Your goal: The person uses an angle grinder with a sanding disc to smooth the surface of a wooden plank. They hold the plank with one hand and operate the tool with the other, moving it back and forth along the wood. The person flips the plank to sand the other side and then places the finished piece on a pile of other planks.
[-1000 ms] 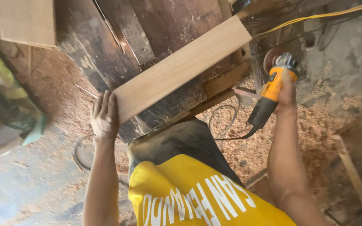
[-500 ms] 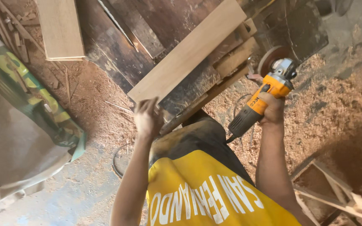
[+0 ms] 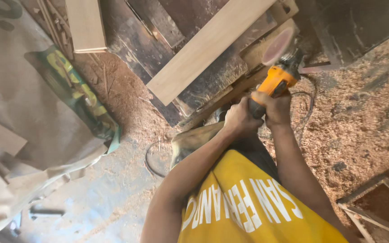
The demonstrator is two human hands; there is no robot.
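The floor (image 3: 365, 117) is covered in sawdust. A stack of dark planks (image 3: 208, 81) lies on it ahead of me. A long pale board (image 3: 203, 49) rests diagonally on top of that stack, its near end overhanging toward the floor. A crumpled sack (image 3: 37, 112) lies at the left. A second pale board (image 3: 86, 24) lies at the top left.

I hold a yellow angle grinder (image 3: 278, 78) just beside the right edge of the dark planks, its sanding disc (image 3: 278, 45) tilted up near the long pale board. My right hand (image 3: 275, 105) is closed around the grinder body. My left hand (image 3: 239, 119) is closed around the rear of its handle, touching my right hand. A black cable (image 3: 151, 157) loops on the floor below.
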